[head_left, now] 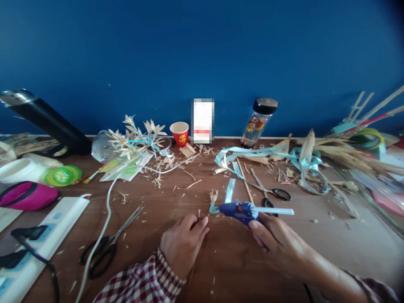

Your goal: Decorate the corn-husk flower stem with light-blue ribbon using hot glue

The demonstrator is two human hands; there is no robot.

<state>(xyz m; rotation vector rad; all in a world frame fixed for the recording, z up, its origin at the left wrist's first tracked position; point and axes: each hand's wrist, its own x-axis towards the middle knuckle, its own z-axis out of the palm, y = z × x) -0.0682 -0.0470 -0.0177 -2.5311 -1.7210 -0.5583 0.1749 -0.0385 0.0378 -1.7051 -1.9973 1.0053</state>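
Note:
My right hand (271, 235) is wrapped around a blue glue gun (235, 210), a pale glue stick (274, 211) poking out of its back. The gun's nozzle points left and reaches the light-blue ribbon (214, 209) at the base of a small dried-husk flower (213, 196); I cannot tell if they touch. Between the thumb and fingers of my left hand (184, 237), the flower's thin stem is pinched, its lower end running down below the hand. A short strip of blue ribbon (230, 190) lies just behind the gun.
Black-handled scissors (110, 240) lie left, a second pair (265, 189) behind my right hand. A white cord (109, 202) crosses near a power strip (63, 223). Husk flowers (139, 134), a red paper cup (179, 134), and a glass bottle (257, 122) stand toward the wall.

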